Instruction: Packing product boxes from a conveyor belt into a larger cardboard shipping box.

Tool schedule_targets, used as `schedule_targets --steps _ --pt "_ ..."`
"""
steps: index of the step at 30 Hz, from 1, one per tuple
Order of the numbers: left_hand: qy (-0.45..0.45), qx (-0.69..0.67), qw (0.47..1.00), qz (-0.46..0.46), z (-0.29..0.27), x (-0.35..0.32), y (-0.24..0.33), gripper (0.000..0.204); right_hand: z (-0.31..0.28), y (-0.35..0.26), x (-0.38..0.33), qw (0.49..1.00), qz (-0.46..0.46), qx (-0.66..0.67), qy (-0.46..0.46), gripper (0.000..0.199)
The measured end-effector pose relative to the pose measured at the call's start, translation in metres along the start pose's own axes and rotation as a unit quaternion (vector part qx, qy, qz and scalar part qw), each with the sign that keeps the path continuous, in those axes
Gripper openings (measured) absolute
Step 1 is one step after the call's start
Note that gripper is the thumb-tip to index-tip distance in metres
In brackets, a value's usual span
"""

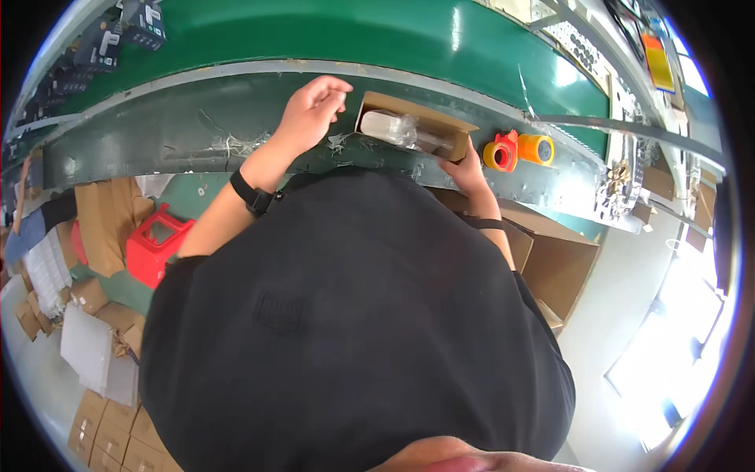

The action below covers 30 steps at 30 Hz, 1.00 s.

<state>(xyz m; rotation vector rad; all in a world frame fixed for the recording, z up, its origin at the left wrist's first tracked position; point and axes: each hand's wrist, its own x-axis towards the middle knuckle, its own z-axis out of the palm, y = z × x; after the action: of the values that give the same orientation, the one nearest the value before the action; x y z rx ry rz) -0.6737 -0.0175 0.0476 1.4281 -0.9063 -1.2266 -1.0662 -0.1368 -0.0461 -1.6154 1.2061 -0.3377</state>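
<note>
A narrow open cardboard box [470, 130] lies on the dark bench in front of me. Inside it is a white object [379, 124] wrapped in clear plastic; its kind is hard to make out. My right hand [469, 171] grips the box's right end, thumb at the near side. Just off the box's left end, my left hand [314, 112] is raised with loosely bent fingers, partly apart, and nothing visible in them. To the right of the box stands a red tape dispenser [507, 151] beside a roll of yellow tape [536, 149].
Behind the bench edge runs a green surface [314, 35], with dark printed boxes [98, 43] at its far left. A red plastic stool [153, 248] and stacked cartons [110, 429] are at the left. A large open carton [558, 267] stands near my right arm.
</note>
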Motion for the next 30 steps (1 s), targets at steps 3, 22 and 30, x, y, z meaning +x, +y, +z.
schedule_targets --steps 3,22,30 --pt "0.046 0.058 0.997 -0.037 0.020 0.002 -0.045 0.030 -0.039 0.043 -0.004 0.935 0.109 0.319 -0.105 0.086" --pt "-0.145 0.528 0.775 0.316 0.067 0.030 -0.038 0.049 -0.045 -0.021 -0.014 0.939 -0.289 -0.166 -0.088 0.081" --pt "-0.207 0.513 0.773 0.311 0.064 0.041 -0.051 0.054 -0.020 -0.030 -0.022 0.906 -0.260 -0.334 -0.024 0.075"
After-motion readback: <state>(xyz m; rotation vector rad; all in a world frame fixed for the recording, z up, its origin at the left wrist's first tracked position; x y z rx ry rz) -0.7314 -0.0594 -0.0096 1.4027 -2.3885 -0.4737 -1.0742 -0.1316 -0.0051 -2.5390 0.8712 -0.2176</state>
